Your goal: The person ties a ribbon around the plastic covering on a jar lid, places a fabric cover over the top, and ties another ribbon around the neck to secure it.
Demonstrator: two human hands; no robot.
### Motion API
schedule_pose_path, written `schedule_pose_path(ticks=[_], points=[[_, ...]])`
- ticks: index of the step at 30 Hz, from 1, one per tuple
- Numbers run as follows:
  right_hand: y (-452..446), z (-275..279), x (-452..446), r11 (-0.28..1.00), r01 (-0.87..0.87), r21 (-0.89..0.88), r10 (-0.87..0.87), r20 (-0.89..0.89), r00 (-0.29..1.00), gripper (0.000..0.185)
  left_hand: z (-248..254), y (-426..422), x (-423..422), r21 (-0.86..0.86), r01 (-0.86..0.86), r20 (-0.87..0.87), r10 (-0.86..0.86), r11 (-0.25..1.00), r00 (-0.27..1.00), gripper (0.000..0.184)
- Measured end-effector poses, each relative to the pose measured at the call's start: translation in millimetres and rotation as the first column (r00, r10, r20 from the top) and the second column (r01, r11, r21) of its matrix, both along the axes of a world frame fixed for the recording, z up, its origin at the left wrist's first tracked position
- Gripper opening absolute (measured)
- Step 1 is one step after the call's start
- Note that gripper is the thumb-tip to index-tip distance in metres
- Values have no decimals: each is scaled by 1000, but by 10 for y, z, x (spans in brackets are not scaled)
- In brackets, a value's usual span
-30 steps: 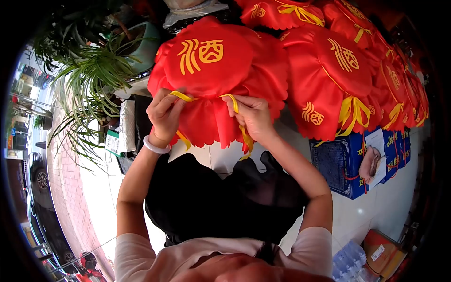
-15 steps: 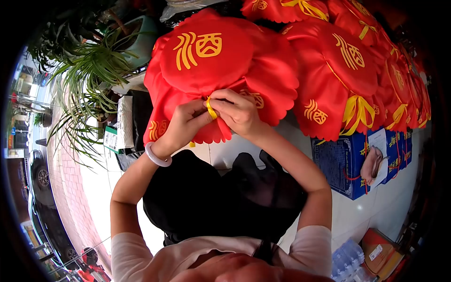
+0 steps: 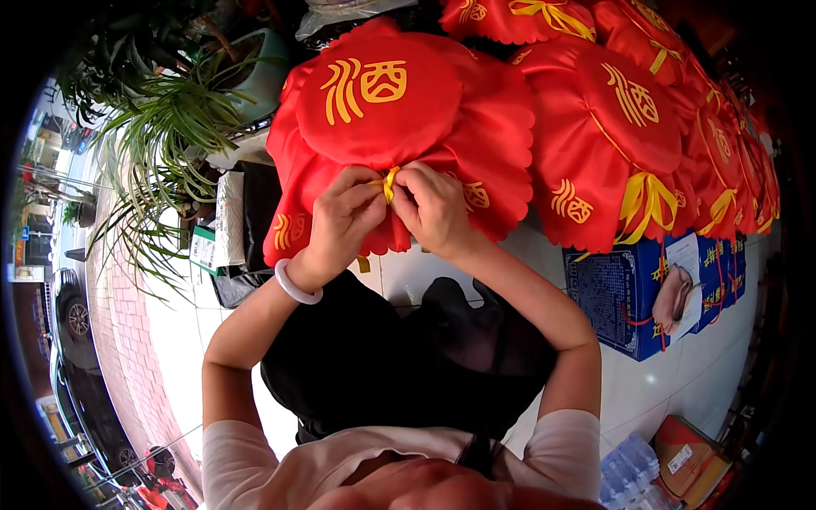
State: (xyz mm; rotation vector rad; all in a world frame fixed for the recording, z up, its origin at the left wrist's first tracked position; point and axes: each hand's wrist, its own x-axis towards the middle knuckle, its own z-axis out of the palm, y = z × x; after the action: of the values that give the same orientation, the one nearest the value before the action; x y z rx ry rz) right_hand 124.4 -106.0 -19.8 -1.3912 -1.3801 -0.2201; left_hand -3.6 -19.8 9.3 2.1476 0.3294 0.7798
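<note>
A red cloth cover [image 3: 382,102] with yellow characters drapes over a round-topped object in front of me. At its near edge, a yellow ribbon [image 3: 389,185] is looped between my fingertips. My left hand [image 3: 347,217], below a white bangle [image 3: 297,284] on the wrist, pinches the ribbon from the left. From the right, my right hand [image 3: 432,208] pinches it too, with the two hands almost touching. One ribbon end hangs below my left hand. The fingertips partly hide the crossing of the ribbon.
More red-covered objects [image 3: 633,110] with yellow bows stand to the right, beside blue boxes [image 3: 614,297]. Potted plants [image 3: 257,76] and a white box [image 3: 229,219] are at the left. Bottles in plastic [image 3: 631,467] and a cardboard box [image 3: 688,459] lie at the lower right.
My hands were apart, each with a ribbon end; they have come together at the middle and crossed the ribbon. Since then both have shifted slightly and the small loop has changed shape.
</note>
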Motion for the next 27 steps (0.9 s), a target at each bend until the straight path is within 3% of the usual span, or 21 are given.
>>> schedule_pose_path(ticks=[4, 6, 8, 11, 13, 14, 15, 16, 17, 18, 20, 21, 24, 25, 27], points=[[-19, 33, -1, 999, -11, -33, 13, 40, 999, 12, 67, -39, -7, 30, -113, -25, 114, 993, 993, 8], [-51, 65, 82, 999, -17, -45, 21, 72, 997, 12, 34, 139, -60, 388, -195, 121, 160, 901, 980, 7], [-140, 75, 345, 954, 283, -101, -264, 171, 949, 12, -8, 398, -159, 559, -300, 126, 278, 773, 952, 8], [-123, -24, 462, 958, 282, -45, -268, 206, 941, 12, -40, 403, -201, 580, -247, 74, 252, 776, 965, 6], [-152, 74, 423, 970, 242, 27, -242, 228, 943, 10, -28, 359, -179, 188, -221, 36, 218, 957, 975, 3], [-169, 77, 389, 969, 244, 25, -243, 230, 942, 10, -10, 331, -177, 185, -219, 38, 216, 958, 976, 3], [-186, 80, 343, 995, 87, -52, -90, -44, 995, 9, 21, 286, -204, -144, -221, -6, 223, 964, 975, 5], [-199, 84, 303, 993, -88, -81, 58, -322, 945, 9, 63, 266, -228, -456, -216, -49, 218, 863, 975, 8], [-216, 90, 277, 993, -93, -80, 62, -321, 945, 9, 124, 276, -243, -567, -176, -85, 156, 805, 984, 13], [-245, 98, 261, 972, -222, -79, 158, -482, 862, 7, 129, 287, -245, -566, -179, -83, 160, 805, 984, 13], [-283, 121, 251, 888, -459, -16, 293, -752, 591, 8, 131, 305, -218, -897, 21, 65, 85, 442, 994, 16], [-276, 136, 244, 861, -507, 34, 329, -797, 506, 10, 131, 316, -199, -897, 22, 67, 87, 441, 994, 16], [-254, 135, 284, 866, -499, -25, 277, -807, 521, 14, 136, 343, -152, -982, 165, 162, -31, 92, 986, 23], [-244, 123, 295, 866, -500, -25, 277, -808, 521, 14, 167, 329, -163, -982, 164, 162, -31, 92, 986, 23], [-216, 91, 311, 907, -385, -168, 170, -692, 702, 13, 249, 301, -195, -958, 51, 21, -110, 282, 994, 20]])
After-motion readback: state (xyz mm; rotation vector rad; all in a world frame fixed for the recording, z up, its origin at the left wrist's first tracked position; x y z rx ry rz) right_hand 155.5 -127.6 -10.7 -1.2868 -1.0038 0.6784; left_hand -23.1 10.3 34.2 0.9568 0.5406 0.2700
